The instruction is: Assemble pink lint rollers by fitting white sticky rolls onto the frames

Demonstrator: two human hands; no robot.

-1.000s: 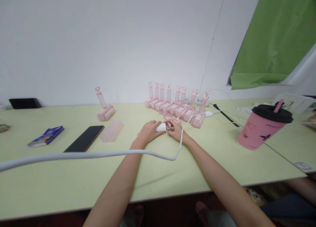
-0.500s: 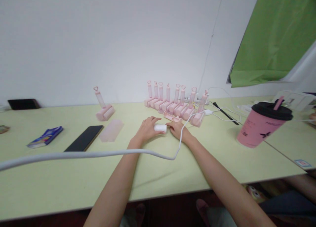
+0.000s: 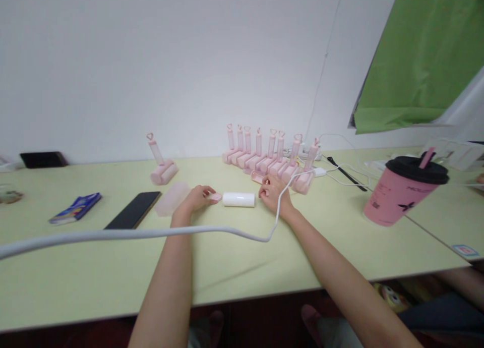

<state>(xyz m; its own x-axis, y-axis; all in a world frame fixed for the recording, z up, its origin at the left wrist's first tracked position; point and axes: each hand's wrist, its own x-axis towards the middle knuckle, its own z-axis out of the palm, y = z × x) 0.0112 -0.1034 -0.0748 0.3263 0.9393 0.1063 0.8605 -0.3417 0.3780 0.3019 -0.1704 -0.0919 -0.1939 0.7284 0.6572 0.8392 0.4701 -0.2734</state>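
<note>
The white roll (image 3: pixel 238 199) lies on its side on the bench (image 3: pixel 94 267), between both hands. The left hand (image 3: pixel 196 199) pinches a small pink cap (image 3: pixel 215 197). The right hand (image 3: pixel 273 192) rests loosely open just right of the roll, beside the row of pink rollers (image 3: pixel 272 161).

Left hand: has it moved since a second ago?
Yes. The left hand has slid left, off the white roll and toward the translucent pink cover, pinching a small pink piece.

A white paper roll (image 3: pixel 238 199) lies on its side on the table, between both hands.
</note>
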